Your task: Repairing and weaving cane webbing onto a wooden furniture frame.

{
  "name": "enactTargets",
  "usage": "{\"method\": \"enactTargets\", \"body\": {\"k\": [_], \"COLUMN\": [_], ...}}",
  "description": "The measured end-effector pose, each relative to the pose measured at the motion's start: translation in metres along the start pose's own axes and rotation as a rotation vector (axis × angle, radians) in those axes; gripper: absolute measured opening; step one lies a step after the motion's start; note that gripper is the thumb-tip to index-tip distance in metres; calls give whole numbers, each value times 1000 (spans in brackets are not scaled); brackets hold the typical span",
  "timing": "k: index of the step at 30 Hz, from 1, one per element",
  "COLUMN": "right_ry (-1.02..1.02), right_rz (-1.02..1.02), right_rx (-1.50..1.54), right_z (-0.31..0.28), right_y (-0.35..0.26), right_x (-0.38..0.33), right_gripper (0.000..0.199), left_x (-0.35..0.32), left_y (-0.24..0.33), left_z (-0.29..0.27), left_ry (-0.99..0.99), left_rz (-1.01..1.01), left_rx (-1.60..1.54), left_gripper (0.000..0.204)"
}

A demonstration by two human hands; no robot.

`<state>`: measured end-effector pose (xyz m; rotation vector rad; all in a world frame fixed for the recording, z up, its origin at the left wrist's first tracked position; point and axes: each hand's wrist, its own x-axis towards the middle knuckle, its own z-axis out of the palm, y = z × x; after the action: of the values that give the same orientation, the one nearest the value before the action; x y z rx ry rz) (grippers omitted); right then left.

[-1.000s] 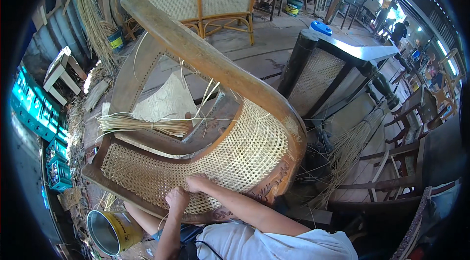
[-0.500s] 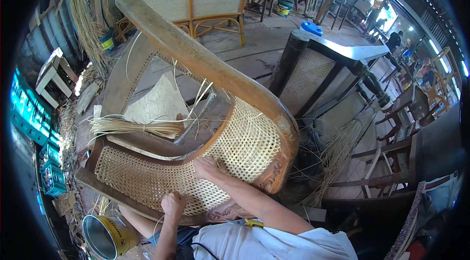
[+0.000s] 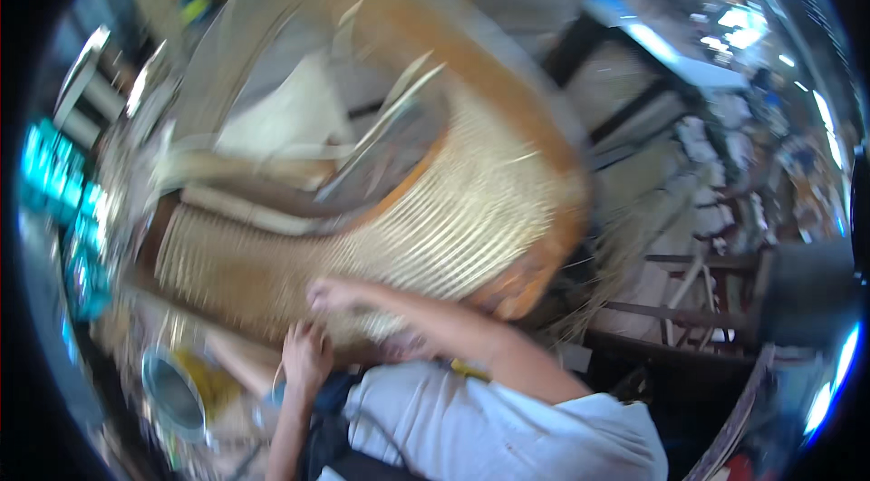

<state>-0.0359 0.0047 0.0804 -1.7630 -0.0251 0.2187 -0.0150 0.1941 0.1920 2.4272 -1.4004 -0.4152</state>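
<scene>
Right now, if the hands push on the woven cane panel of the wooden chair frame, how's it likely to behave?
The woven cane panel would probably flex a little and spring back: it is an open weave stretched across the curved wooden chair frame. It likely grips well, since the left hand and right hand rest on ribbed strands. Blur hides any damage.

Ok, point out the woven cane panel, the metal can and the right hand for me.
woven cane panel (image 3: 453, 218): head view, middle of the pale weave.
metal can (image 3: 174, 395): head view, its open mouth.
right hand (image 3: 333, 295): head view, back of the hand on the weave.
</scene>
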Motion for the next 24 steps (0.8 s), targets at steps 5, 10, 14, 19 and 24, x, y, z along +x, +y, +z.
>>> {"method": "enactTargets", "body": {"k": [5,10,14,19,24], "right_ry": [-355,-359,-435,-502,-266], "right_rz": [165,94,162,274,413], "right_rx": [-809,-831,-890,-974,-1200], "right_z": [-39,-41,-40,-46,-154], "right_y": [-39,-53,-55,-59,-24], "right_x": [-17,-12,-4,6,-17], "right_gripper": [20,24,18,20,22], "left_x": [-26,-38,-46,-42,-43], "left_y": [-13,-14,-30,-30,-29], "left_z": [-20,-22,-13,-14,-9], "left_ry": [78,35,38,-4,3], "left_rz": [-171,-225,-255,-294,-343], "left_rx": [-2,36,41,96,64], "left_gripper": [14,17,19,13,11]}}
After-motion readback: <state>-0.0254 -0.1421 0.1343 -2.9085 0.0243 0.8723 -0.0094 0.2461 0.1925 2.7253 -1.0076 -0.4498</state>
